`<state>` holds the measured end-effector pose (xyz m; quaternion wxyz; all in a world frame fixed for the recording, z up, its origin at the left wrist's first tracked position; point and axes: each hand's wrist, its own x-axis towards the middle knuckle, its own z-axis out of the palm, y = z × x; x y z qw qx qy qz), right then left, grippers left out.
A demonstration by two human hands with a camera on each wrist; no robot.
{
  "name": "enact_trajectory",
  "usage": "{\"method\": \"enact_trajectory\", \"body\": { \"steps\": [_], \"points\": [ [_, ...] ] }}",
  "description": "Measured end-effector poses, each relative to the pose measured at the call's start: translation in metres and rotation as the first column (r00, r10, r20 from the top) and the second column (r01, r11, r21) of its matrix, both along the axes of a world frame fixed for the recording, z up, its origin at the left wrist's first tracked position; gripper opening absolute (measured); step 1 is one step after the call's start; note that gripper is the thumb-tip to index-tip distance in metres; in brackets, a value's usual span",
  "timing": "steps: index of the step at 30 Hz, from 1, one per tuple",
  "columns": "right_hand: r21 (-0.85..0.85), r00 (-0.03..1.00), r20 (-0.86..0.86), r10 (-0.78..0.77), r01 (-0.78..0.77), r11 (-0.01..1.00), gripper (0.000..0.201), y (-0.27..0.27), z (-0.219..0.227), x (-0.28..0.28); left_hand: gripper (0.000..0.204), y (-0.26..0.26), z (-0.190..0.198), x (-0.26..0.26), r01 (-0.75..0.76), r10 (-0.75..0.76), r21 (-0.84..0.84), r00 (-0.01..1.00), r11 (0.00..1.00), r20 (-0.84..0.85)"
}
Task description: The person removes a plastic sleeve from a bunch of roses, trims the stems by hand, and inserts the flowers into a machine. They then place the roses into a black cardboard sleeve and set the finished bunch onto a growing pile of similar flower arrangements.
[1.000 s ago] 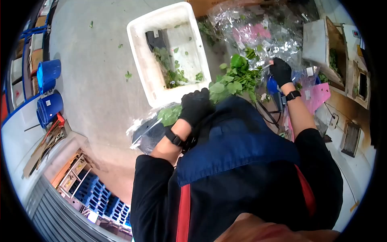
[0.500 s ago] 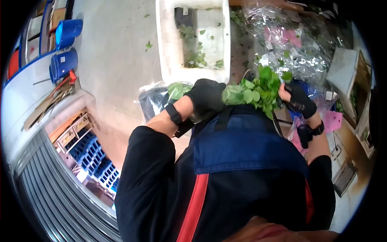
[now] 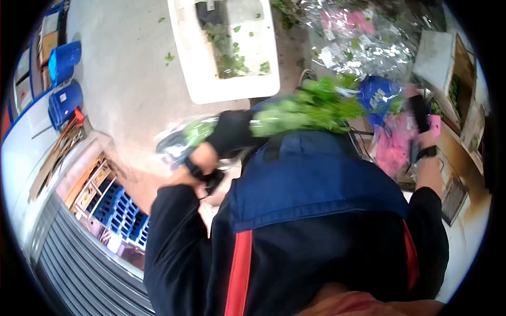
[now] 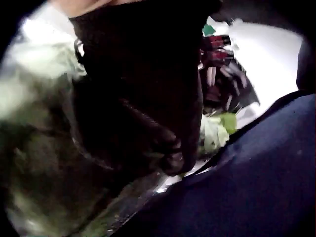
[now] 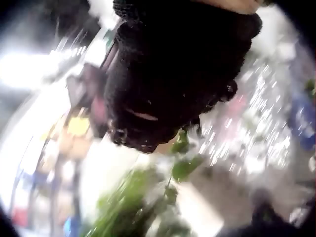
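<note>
In the head view, my gloved left hand [image 3: 232, 134] grips a bunch of leafy greens [image 3: 305, 113] across my lap. Clear plastic with leaves [image 3: 199, 131] shows on its other side. The left wrist view has the dark glove [image 4: 143, 98] with curled fingers against plastic-wrapped greens [image 4: 39, 163]. My right hand [image 3: 419, 110] is blurred, out to the right and apart from the main bunch. Seen from the right wrist, its fingers [image 5: 148, 131] are curled, and a leafy sprig [image 5: 183, 168] trails from them above blurred greens [image 5: 128, 202].
A white tub [image 3: 234, 89] holding loose leaves stands on the floor ahead. Crumpled clear plastic [image 3: 363, 52] lies ahead right, near a blue object [image 3: 377, 95], pink plastic [image 3: 392, 145] and a whitish box [image 3: 435, 55]. Blue buckets [image 3: 66, 102] stand at far left.
My right hand has moved outward to the right, away from the bunch. The left hand stays on the bunch, which sits further left in view. The head view has shifted too.
</note>
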<state>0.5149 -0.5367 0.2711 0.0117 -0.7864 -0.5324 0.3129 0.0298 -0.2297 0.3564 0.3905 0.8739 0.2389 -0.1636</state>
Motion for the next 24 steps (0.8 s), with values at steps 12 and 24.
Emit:
{"method": "enact_trajectory", "body": {
  "steps": [12, 24],
  "points": [
    [-0.047, 0.605, -0.762, -0.232, 0.306, 0.951, 0.037, 0.162, 0.059, -0.12, 0.043, 0.052, -0.002, -0.006, 0.123, -0.112, 0.322, 0.992, 0.939, -0.051],
    [-0.154, 0.491, -0.767, -0.414, 0.485, 0.861, 0.033, 0.156, 0.077, -0.13, 0.042, 0.061, -0.007, 0.034, 0.211, -0.233, 0.311, 0.972, 0.927, 0.036]
  ]
}}
